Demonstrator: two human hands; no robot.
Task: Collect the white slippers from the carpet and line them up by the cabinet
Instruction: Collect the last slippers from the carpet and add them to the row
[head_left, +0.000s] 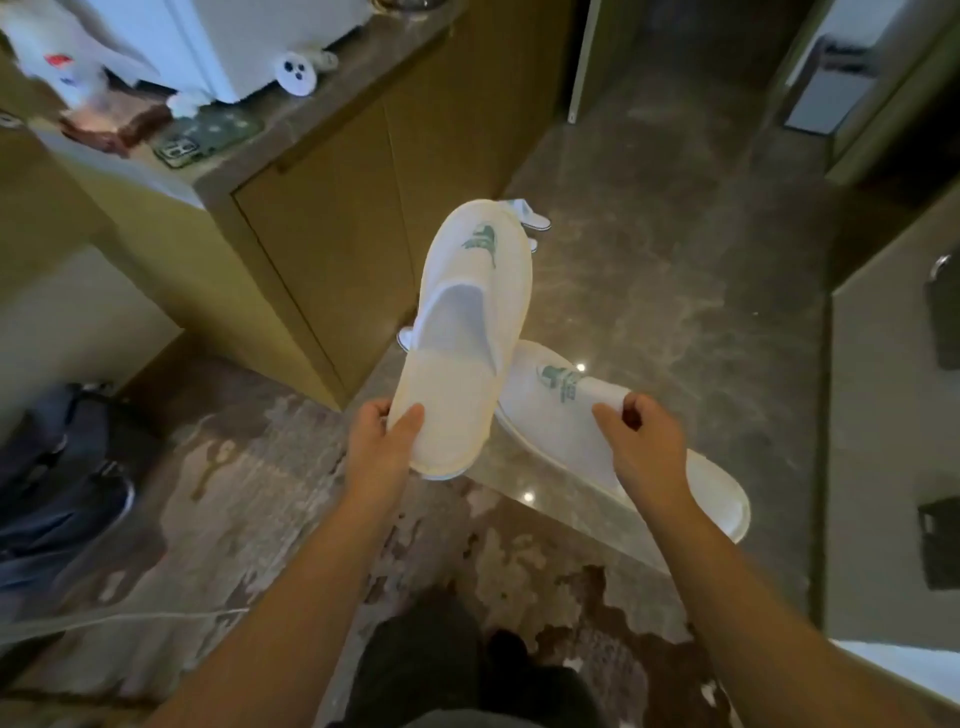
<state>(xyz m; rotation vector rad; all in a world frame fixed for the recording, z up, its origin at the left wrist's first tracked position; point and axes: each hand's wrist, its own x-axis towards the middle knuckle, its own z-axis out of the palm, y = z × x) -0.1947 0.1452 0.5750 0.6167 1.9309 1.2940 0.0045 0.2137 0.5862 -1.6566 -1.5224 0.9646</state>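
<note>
My left hand (382, 439) grips the heel of a white slipper (467, 332) with a green logo, toe pointing away from me. My right hand (644, 441) pinches the upper of a second white slipper (566, 415), which lies slantwise below and right of the first. Both are held in the air above the edge between the patterned carpet (249, 493) and the stone floor (649, 260). More white slippers (532, 218) lie on the floor beside the wooden cabinet (332, 234), mostly hidden behind the raised slipper. Another white slipper edge (406, 339) peeks out by the cabinet base.
The cabinet's marble top (291, 124) carries a white appliance, a round white socket piece and small items. A dark bag (57, 467) sits on the carpet at the left. A wall with dark objects (940, 322) bounds the right. My dark-trousered legs (441, 665) are at the bottom.
</note>
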